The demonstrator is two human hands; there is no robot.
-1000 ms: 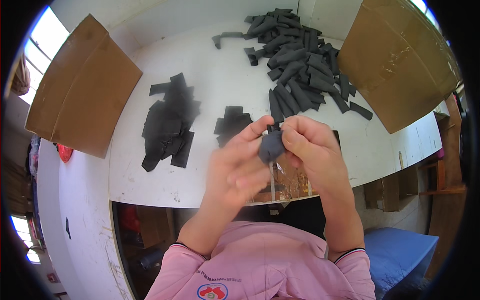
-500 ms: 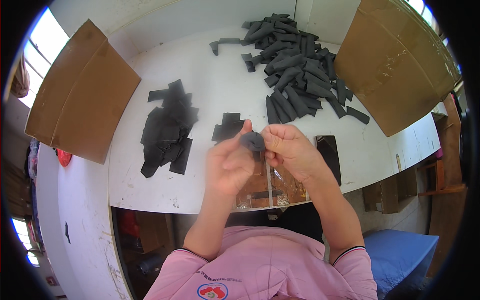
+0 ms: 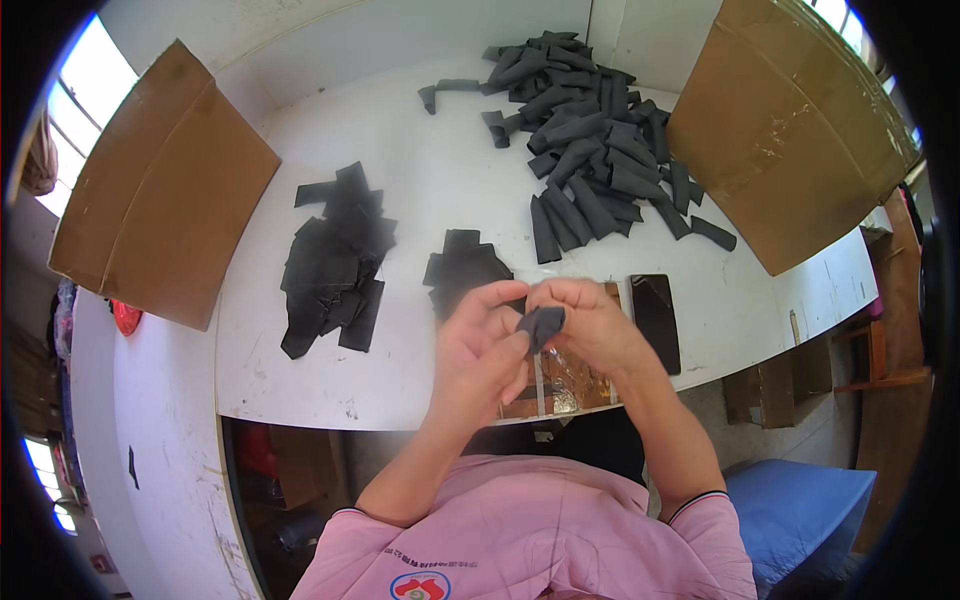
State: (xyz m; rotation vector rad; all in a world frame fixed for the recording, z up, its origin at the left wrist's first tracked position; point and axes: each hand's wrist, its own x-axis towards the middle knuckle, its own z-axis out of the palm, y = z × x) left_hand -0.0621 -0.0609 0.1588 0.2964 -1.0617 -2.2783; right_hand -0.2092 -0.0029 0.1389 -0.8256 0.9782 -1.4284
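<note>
One head-worn fisheye camera looks steeply down from above the person's pink-shirted chest [image 3: 520, 540] onto a white table [image 3: 400, 200]. It faces forward and downward, so the near table edge crosses the lower middle and the far wall curves along the top. The left hand [image 3: 480, 350] and right hand [image 3: 590, 325] sit close, near the centre. Straight edges of the cardboard boxes [image 3: 160, 190] bend toward the dark circular rim.

The person wears a pink short-sleeved polo shirt [image 3: 520, 530] with a dark-trimmed cuff [image 3: 700, 503] and a round red-and-blue emblem [image 3: 420, 586] at the chest; both forearms are bare.
</note>
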